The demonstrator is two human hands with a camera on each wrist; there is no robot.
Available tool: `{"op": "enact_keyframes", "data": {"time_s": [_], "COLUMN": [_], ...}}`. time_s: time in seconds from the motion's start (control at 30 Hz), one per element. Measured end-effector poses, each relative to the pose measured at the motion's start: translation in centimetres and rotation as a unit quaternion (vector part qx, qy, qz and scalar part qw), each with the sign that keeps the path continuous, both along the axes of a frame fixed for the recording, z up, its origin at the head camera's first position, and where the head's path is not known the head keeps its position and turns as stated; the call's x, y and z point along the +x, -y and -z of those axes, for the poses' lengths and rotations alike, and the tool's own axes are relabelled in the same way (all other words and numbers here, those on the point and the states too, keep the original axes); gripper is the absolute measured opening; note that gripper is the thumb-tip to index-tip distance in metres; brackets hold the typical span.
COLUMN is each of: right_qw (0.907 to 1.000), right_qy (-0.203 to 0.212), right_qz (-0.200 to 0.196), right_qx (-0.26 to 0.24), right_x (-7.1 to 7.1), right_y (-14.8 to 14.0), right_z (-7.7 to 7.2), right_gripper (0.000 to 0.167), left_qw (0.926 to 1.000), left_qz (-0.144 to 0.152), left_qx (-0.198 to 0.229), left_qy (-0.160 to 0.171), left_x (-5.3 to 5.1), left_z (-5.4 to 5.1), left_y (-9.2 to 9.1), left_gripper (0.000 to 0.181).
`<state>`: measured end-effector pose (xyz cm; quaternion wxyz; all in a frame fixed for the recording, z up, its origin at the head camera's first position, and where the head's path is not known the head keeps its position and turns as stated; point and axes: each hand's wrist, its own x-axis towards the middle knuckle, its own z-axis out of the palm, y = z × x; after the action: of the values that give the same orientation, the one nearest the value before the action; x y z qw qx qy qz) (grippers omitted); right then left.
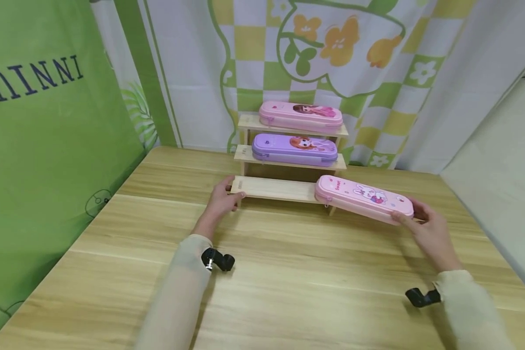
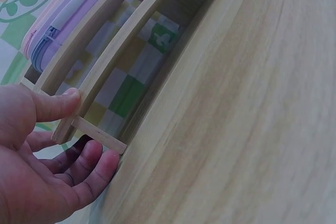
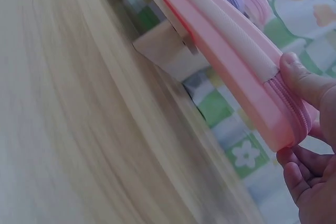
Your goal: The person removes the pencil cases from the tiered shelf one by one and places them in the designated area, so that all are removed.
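A three-step wooden rack (image 1: 275,188) stands on the table. My left hand (image 1: 222,198) grips the left end of its lowest step; in the left wrist view the thumb (image 2: 59,105) lies on the step's edge and the other fingers curl by the short leg. My right hand (image 1: 432,234) holds a pink pencil case (image 1: 360,197) with a rabbit picture by its right end, thumb above and fingers below. The case's left end overlaps the right end of the lowest step, and the rest juts out past it, above the table.
On the middle step lies a purple pencil case (image 1: 280,146), and on the top step another pink pencil case (image 1: 282,113). Behind the rack hangs a checked floral curtain (image 1: 249,46). The wooden table (image 1: 306,282) extends in front, with green cloth (image 1: 39,146) on the left.
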<state>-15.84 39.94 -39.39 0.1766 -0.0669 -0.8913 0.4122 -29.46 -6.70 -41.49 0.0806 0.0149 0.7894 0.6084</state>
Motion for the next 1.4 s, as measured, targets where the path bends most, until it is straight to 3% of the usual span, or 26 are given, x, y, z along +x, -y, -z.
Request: {"op": "enact_keyframes", "data": {"time_s": [0.43,1.0,1.2,1.4], "right_qw": [0.9982,0.992,0.9896,0.9817], "right_qy": [0.003,0.004,0.031,0.088], "right_qz": [0.059,0.082,0.1,0.155], "right_qx": [0.008,-0.095,-0.098,-0.069], "right_x": [1.8,2.2,2.0,1.3], "right_y": [-2.6,-4.2,-4.2,-3.4], "right_z": [-0.2,0.7,1.0,1.1], "right_gripper": [0.068,0.063,0.068,0.083], "left_qw": [1.0,0.9999,0.9999,1.0], "left_qz": [-0.002,-0.005,-0.007,-0.005], "left_qx": [0.007,0.006,0.007,0.008], "left_qy": [0.005,0.007,0.002,0.002], "left_x": [-0.2,-0.4,-0.3,-0.1], "left_z": [-0.1,0.1,0.1,0.1], "left_y": [0.0,0.0,0.0,0.0], "left_gripper": [0.072,0.072,0.071,0.071]}}
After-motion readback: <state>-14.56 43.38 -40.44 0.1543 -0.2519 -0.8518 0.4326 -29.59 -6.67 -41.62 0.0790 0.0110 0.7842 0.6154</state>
